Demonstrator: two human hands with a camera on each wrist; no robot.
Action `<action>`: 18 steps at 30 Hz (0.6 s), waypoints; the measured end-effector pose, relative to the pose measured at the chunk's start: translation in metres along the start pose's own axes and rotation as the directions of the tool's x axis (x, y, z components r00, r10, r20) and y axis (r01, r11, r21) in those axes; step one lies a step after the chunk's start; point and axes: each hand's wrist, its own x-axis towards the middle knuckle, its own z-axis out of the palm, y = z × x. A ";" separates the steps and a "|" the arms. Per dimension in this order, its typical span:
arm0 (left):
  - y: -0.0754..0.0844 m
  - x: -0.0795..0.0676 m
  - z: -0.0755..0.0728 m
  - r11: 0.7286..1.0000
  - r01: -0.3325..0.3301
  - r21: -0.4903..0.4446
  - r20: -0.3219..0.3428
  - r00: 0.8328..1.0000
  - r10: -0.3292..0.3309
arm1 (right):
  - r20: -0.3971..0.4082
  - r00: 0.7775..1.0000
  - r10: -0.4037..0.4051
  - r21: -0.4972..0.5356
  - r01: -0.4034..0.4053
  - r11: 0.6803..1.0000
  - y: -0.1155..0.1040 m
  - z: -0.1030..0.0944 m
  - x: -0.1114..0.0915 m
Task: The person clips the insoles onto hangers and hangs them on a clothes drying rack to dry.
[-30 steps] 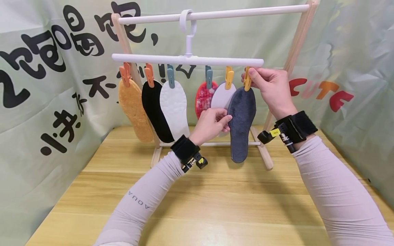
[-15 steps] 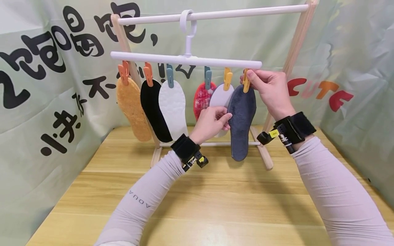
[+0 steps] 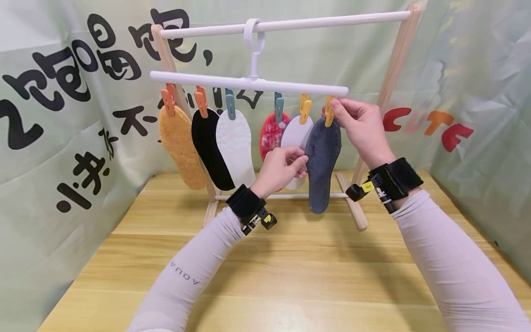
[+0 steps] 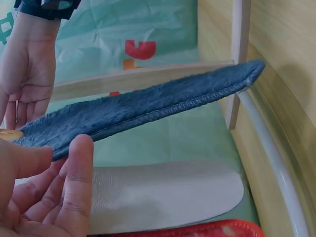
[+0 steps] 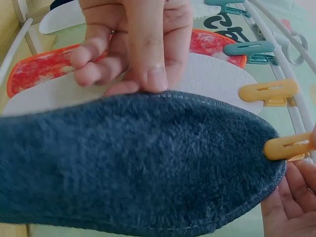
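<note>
A fluffy dark grey insole (image 3: 322, 166) hangs by its wide end from a yellow clothespin (image 3: 329, 114) at the right end of a white hanger (image 3: 203, 80). My right hand (image 3: 365, 129) pinches that clothespin between thumb and fingers. My left hand (image 3: 280, 168) pinches the insole's left edge, thumb in front, as the right wrist view also shows. Just behind, a white insole (image 5: 217, 74) hangs from another yellow clothespin (image 5: 269, 91), partly covered by the left hand and the grey insole. A red-and-white insole (image 3: 274, 133) hangs from a teal clothespin (image 3: 279, 107).
An orange insole (image 3: 180, 147), a black insole (image 3: 209, 152) and a white quilted insole (image 3: 234, 147) hang on the left half. The hanger hooks over the top bar (image 3: 315, 23) of a wooden-sided rack (image 3: 394, 69), which stands on a wooden table (image 3: 265, 276) before a printed cloth (image 3: 45, 184).
The hanger's right end has dipped a little, with the right hand and its clothespin lowering too. Both hands keep their pinches. The head view has shifted slightly.
</note>
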 end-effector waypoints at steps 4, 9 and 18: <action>-0.002 -0.007 -0.005 0.999 0.008 0.037 -0.011 1.000 -0.008 | -0.004 1.000 -0.010 -0.038 0.010 0.999 0.004 -0.001 -0.004; -0.003 -0.022 -0.016 0.986 -0.001 0.165 -0.014 1.000 0.003 | 0.014 1.000 -0.007 -0.140 0.009 0.990 0.012 -0.007 -0.012; -0.010 -0.053 -0.041 0.943 -0.031 0.331 -0.008 0.999 0.036 | 0.068 0.997 -0.024 -0.243 0.040 0.969 0.026 -0.021 -0.032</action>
